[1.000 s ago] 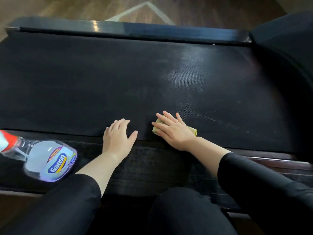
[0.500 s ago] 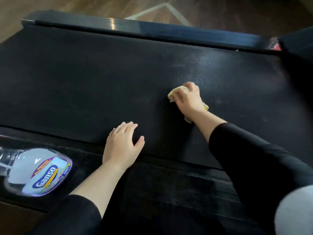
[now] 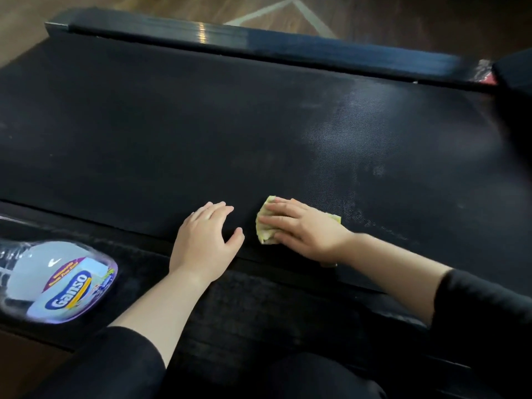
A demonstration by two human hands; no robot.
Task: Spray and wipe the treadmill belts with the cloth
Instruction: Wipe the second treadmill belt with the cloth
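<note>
Black textured belt (image 3: 201, 125) fills most of the view, with a glossy rail (image 3: 259, 41) along its far edge and a ribbed side strip (image 3: 259, 298) along the near one. Pale hazy patch (image 3: 359, 133) right of centre, fine streaks trailing toward the near edge; probably residue not yet lifted. Spray bottle (image 3: 57, 283) lies on its side on the near strip, far left, well apart from both hands. Left hand (image 3: 204, 243) flat at the belt's near edge, fingers straight and together, thumb out, holding nothing; likely a brace. Right hand (image 3: 305, 228) just beside it, fingers straight, pressing the folded yellow-green cloth (image 3: 266, 223) onto the belt. Best practice here: even flat pressure, overlapping strokes out to the far rail, working right into the haze, refolding to a clean face.
</note>
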